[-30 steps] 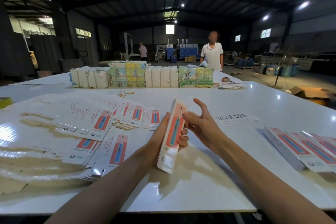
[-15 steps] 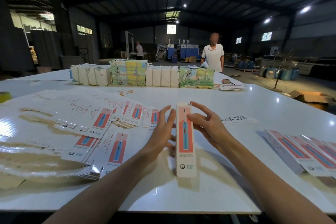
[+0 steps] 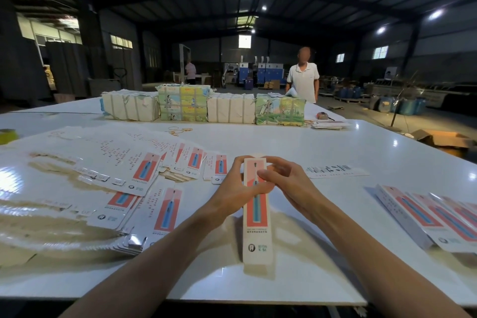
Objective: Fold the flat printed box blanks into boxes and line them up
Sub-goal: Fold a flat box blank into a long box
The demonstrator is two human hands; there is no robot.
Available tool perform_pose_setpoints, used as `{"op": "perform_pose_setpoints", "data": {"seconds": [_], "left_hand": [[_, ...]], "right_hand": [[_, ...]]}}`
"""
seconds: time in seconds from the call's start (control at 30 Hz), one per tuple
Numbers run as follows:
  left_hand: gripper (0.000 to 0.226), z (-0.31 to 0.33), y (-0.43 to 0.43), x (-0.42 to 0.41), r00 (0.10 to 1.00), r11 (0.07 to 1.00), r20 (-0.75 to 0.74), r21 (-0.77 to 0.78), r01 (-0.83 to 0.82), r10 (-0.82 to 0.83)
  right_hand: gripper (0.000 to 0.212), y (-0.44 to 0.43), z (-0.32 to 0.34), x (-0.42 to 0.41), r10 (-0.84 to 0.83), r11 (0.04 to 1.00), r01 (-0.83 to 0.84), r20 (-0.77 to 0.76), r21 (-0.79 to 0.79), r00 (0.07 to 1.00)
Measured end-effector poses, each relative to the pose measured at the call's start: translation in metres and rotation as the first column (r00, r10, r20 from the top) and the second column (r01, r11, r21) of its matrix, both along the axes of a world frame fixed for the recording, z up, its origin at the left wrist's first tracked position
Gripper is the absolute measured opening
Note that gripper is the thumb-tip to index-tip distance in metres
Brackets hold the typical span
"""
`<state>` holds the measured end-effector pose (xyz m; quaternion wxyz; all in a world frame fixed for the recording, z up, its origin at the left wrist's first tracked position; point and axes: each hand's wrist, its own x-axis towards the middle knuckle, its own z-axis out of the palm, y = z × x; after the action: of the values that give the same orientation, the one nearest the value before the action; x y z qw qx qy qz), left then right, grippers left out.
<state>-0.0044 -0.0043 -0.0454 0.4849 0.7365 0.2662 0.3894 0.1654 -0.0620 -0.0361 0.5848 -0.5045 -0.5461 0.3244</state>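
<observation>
Both hands have closed in on the far end of the box, where half a second ago their fingers were spread on either side of it. Left grip now clasps the box's left edge, thumb laid across the printed face. Right grip curls round the far right corner, fingertips pinching the end. The box lies flat and lengthwise on the white worktop, as before, printed face up and its near end pointing at the person.

Left of the box, flat blanks lie fanned out in overlapping heaps. Right of it, well apart, finished boxes lie side by side in a row. Beyond the box, strapped bundles stand in a line, and a person in a white shirt stands behind them.
</observation>
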Motion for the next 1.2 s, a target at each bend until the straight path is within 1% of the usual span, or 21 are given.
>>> {"op": "perform_pose_setpoints", "data": {"seconds": [0.13, 0.33, 0.47, 0.53, 0.6, 0.67, 0.73, 0.77, 0.87, 0.93, 1.0, 1.07, 1.13, 1.2], "left_hand": [[0.060, -0.002, -0.002, 0.002, 1.000, 1.000, -0.029, 0.020, 0.001, 0.000], [0.077, -0.003, -0.007, 0.007, 0.997, 1.000, -0.075, 0.016, -0.015, 0.016], [0.072, -0.005, -0.004, 0.005, 0.993, 1.000, -0.118, 0.010, -0.007, 0.008], [0.070, -0.007, -0.001, 0.005, 0.992, 1.000, -0.122, 0.004, -0.002, 0.002], [0.075, -0.008, -0.001, 0.005, 0.993, 1.000, -0.118, -0.015, 0.017, -0.019], [0.083, -0.008, -0.001, 0.003, 0.991, 0.999, -0.133, -0.031, 0.021, -0.025], [0.087, -0.009, -0.001, 0.003, 0.986, 0.999, -0.162, -0.040, 0.034, -0.040], [0.087, -0.010, -0.001, 0.004, 0.982, 0.998, -0.183, -0.041, 0.042, -0.049], [0.084, -0.012, -0.001, 0.005, 0.973, 0.998, -0.225, -0.048, 0.042, -0.052], [0.084, -0.012, -0.001, 0.006, 0.973, 0.998, -0.224, -0.042, 0.041, -0.049], [0.084, -0.011, -0.002, 0.006, 0.971, 0.999, -0.235, -0.022, 0.031, -0.036], [0.082, -0.009, -0.002, 0.005, 0.973, 1.000, -0.228, -0.005, 0.026, -0.026], [0.080, -0.008, -0.001, 0.004, 0.976, 1.000, -0.217, 0.012, 0.009, -0.007], [0.082, -0.007, 0.000, 0.005, 0.979, 0.999, -0.201, -0.030, 0.035, -0.040]], "right_hand": [[0.018, -0.001, 0.002, 0.002, -0.024, 0.999, 0.025, 0.046, -0.026, 0.999], [0.020, -0.003, 0.002, 0.004, 0.020, 0.997, -0.020, 0.000, -0.075, 1.000], [0.021, -0.002, -0.001, 0.003, 0.050, 0.993, -0.048, 0.022, -0.106, 0.998], [0.026, -0.002, 0.000, 0.004, 0.064, 0.993, -0.062, 0.016, -0.103, 0.998], [0.035, -0.004, 0.004, 0.005, 0.074, 0.994, -0.076, -0.032, -0.080, 0.997], [0.042, -0.005, 0.007, 0.007, 0.024, 0.997, -0.034, -0.134, -0.072, 0.991], [0.035, -0.004, 0.006, 0.011, -0.041, 0.996, 0.022, -0.212, -0.091, 0.976], [0.028, -0.003, 0.005, 0.013, -0.062, 0.994, 0.042, -0.210, -0.101, 0.976], [0.020, -0.001, 0.002, 0.017, -0.058, 0.995, 0.049, -0.101, -0.087, 0.993], [0.017, -0.002, 0.002, 0.017, -0.062, 0.998, 0.062, -0.012, -0.025, 0.998], [0.014, -0.002, 0.002, 0.015, -0.112, 0.993, 0.109, 0.077, 0.044, 0.991], [0.014, -0.001, 0.002, 0.014, -0.156, 0.985, 0.144, 0.141, 0.093, 0.978], [0.017, -0.002, 0.003, 0.013, -0.153, 0.985, 0.137, 0.177, 0.101, 0.972], [0.018, -0.003, 0.004, 0.012, -0.113, 0.993, 0.106, 0.127, 0.058, 0.985]]}}
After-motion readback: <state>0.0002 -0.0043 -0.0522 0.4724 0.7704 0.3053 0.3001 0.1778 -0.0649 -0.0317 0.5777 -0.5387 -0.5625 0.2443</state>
